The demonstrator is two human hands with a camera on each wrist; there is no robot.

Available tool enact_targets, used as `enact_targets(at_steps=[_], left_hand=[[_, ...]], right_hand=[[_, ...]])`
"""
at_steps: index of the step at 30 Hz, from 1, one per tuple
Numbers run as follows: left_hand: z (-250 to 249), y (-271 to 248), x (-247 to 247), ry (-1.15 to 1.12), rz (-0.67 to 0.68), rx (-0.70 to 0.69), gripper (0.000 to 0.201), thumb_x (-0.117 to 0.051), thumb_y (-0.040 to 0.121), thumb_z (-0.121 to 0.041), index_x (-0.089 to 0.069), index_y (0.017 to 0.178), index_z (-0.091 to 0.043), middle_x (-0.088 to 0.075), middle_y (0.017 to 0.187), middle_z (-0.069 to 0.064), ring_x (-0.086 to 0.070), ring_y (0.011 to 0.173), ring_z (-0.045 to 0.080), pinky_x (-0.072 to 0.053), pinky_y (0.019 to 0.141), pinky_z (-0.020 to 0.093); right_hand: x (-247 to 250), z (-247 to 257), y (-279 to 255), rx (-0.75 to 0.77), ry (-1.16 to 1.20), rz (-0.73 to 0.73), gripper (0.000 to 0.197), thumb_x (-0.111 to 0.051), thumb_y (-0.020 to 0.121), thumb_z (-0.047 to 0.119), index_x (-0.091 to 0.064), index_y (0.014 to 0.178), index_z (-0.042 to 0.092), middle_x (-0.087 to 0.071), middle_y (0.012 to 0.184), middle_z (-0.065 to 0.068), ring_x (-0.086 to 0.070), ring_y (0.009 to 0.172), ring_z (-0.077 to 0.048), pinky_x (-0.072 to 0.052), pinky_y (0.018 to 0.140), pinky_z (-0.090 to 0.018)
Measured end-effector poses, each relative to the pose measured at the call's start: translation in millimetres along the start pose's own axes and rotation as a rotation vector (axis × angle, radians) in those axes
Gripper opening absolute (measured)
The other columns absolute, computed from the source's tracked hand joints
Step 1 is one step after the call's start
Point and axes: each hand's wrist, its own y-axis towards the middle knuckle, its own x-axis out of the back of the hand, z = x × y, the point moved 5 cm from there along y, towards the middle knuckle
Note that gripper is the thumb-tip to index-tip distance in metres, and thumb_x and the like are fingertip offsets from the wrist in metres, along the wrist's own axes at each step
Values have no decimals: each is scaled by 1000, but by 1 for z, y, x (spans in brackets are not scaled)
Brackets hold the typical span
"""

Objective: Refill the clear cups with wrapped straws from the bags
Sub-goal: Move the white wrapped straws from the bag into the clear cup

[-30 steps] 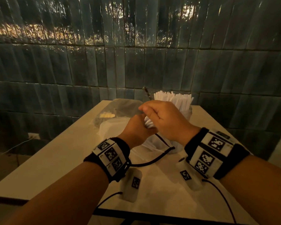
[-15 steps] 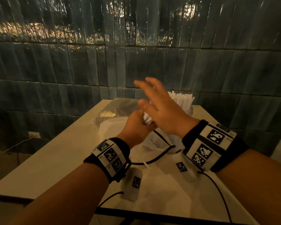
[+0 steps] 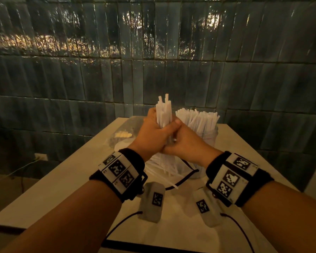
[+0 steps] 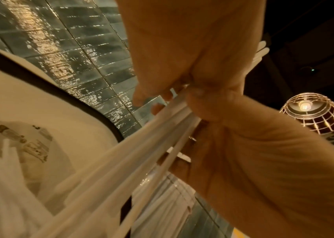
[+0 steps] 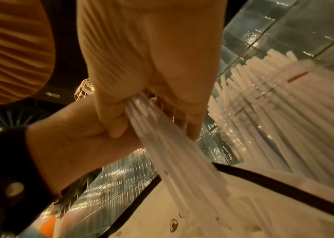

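Observation:
Both hands clasp one upright bundle of white wrapped straws [image 3: 163, 112] in front of me. My left hand [image 3: 153, 132] grips it from the left, and my right hand [image 3: 184, 143] wraps it from the right, lower down. The bundle's lower ends hang just above an open plastic bag of straws [image 3: 159, 165] lying on the table. Close behind on the right stands a clear cup [image 3: 211, 137], packed with upright wrapped straws [image 3: 197, 119]. The wrist views show the bundle [image 4: 121, 169] [image 5: 172, 153] running out from between curled fingers, with the cup [image 5: 284, 112] nearby.
The pale table [image 3: 62, 179] butts against a dark tiled wall [image 3: 226, 79]. A second clear bag [image 3: 120, 134] lies at the table's far left. One loose straw [image 3: 171, 186] lies near the bag, beside a black cable [image 3: 186, 178].
The left hand has lifted the straw bundle up from the bag. The right hand, spread open in the air half a second ago, now closes round the bundle.

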Motion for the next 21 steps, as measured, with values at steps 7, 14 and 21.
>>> enact_targets(at_steps=[7, 14, 21], left_hand=[[-11, 0, -9, -26, 2, 3, 41, -63, 88, -26, -50, 123, -10, -64, 106, 7, -63, 94, 10, -52, 70, 12], [-7, 1, -14, 4, 244, -53, 65, -80, 72, -22, -43, 125, -27, -47, 131, 9, -53, 115, 16, -49, 91, 29], [41, 6, -27, 886, 489, -135, 90, -76, 72, -34, -25, 146, -26, -23, 151, -6, -25, 137, 16, -29, 112, 45]], right_hand=[[2, 0, 7, 32, 52, -98, 65, -77, 75, 8, -47, 131, 22, -63, 113, 2, -59, 109, -10, -48, 92, -25], [39, 10, 10, -27, -31, -193, 12, -66, 77, 3, -66, 87, 11, -67, 77, -5, -66, 74, -18, -56, 63, -27], [85, 22, 29, -45, 85, -273, 15, -68, 77, -1, -59, 73, 11, -61, 71, -7, -67, 66, -25, -56, 57, -29]])
